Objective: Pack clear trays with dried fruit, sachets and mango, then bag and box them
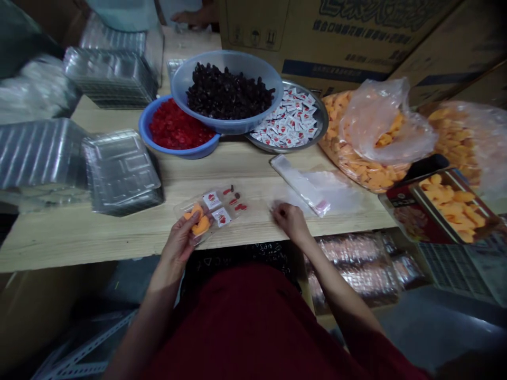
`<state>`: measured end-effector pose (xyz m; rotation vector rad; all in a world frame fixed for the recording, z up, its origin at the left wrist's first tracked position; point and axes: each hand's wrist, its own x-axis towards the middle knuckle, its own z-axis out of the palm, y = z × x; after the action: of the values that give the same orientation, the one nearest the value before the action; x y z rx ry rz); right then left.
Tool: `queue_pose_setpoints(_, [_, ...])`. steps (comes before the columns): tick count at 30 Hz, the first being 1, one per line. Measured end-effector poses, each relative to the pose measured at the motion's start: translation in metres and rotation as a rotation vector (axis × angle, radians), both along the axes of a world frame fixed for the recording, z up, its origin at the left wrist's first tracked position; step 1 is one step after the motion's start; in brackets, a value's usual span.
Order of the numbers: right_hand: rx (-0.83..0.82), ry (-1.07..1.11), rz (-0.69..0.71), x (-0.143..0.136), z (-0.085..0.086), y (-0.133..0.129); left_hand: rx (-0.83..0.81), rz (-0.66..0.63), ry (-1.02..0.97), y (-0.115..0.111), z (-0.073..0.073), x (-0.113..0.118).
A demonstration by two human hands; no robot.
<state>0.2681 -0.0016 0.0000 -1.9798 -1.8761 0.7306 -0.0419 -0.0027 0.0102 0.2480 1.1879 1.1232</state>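
My left hand (180, 237) is closed on the near left end of a clear plastic tray (216, 232), its thumb over the orange pieces (200, 222) in that end. Two white printed sachets (221, 216) lie in the tray's middle. Small red and dark pieces (234, 200) sit toward its far right end. To the right, my right hand (291, 219) has its fingers pinched together at what looks like the edge of a thin clear film; the fingertips partly hide it. Just beyond this hand lies a stack of clear plastic bags (303, 184) on the wooden table (119, 237).
Stacked clear trays (122, 169) stand at the left. At the back are a blue bowl of red pieces (178, 126), a bowl of dark pieces (229, 95) and a metal bowl of sachets (291, 119). Bags of orange pieces (368, 169) and an open box (455, 206) are right. Another person's hand (188, 18) shows behind.
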Motion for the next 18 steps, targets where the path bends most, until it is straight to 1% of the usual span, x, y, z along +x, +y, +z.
queue_pose_setpoints(3, [0.022,0.426,-0.162,-0.017,-0.019,0.015,0.047,0.057,-0.016,-0.001,0.001,0.015])
queue_pose_setpoints(4, [0.021,0.526,-0.181,-0.023,-0.023,0.019,0.065,0.067,-0.010,-0.002,0.001,0.021])
queue_pose_setpoints(6, [0.017,0.646,-0.163,-0.032,-0.026,0.024,0.097,0.065,0.019,-0.002,0.000,0.031])
queue_pose_setpoints(8, [-0.006,0.708,-0.142,-0.034,-0.025,0.026,0.117,0.059,0.053,-0.003,-0.001,0.039])
queue_pose_setpoints(12, [-0.057,0.818,-0.191,-0.025,-0.020,0.021,0.146,0.032,0.097,-0.005,-0.002,0.042])
queue_pose_setpoints(16, [-0.011,0.828,-0.250,-0.021,-0.023,0.015,0.199,0.071,0.189,-0.011,0.002,0.040])
queue_pose_setpoints(18, [0.039,0.789,-0.256,-0.025,-0.025,0.013,0.216,0.052,0.224,-0.014,0.004,0.041])
